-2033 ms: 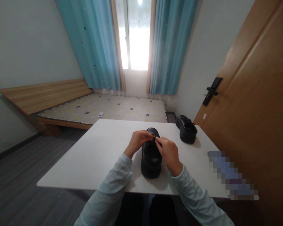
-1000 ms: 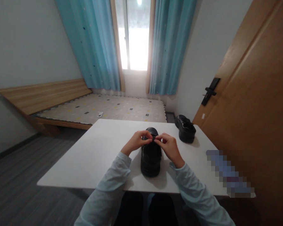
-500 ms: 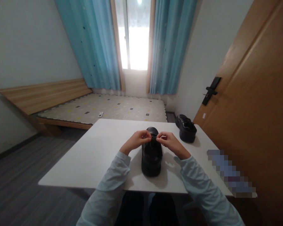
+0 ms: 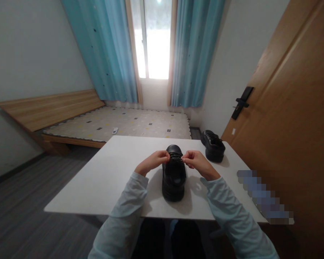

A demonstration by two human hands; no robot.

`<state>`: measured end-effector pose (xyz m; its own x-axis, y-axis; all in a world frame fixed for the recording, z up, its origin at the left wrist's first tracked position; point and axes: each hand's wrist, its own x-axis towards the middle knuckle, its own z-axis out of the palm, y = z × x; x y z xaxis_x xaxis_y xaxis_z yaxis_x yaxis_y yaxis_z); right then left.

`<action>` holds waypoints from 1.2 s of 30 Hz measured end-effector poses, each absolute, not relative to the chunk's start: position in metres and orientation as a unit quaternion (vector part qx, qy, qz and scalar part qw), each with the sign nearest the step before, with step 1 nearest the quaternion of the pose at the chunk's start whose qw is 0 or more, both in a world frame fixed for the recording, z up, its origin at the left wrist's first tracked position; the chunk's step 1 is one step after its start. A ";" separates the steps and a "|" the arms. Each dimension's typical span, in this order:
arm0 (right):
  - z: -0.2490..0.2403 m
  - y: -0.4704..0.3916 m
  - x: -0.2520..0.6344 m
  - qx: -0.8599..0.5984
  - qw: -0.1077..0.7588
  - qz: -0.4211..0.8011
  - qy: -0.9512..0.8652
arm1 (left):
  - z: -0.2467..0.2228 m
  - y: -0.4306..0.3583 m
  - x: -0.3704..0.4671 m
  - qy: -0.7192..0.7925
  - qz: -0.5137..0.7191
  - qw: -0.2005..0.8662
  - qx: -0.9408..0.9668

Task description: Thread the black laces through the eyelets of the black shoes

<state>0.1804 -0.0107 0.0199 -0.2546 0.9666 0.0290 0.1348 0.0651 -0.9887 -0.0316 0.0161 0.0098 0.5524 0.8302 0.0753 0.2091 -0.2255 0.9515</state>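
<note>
A black lace-up shoe stands upright on the white table, its toe pointing away from me and its heel towards me. At the left side of its lacing, my left hand is closed in a pinch on the shoelace. My right hand pinches the lace at the right side. The lace runs across the top of the shoe between the two hands. A second black shoe rests on the table at the far right, touched by neither hand.
Along the table's right edge lies a pixelated, bluish flat item. Behind the table is a low bed with a small white remote on it. A wooden door stands close on the right.
My hands have moved apart sideways, the left one to the left and the right one slightly to the right. More of the lacing shows between them. Both shoes stay in place.
</note>
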 end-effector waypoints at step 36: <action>0.014 -0.013 0.194 -0.487 0.315 0.288 -0.762 | 0.008 0.020 -0.038 0.383 0.235 0.444 0.775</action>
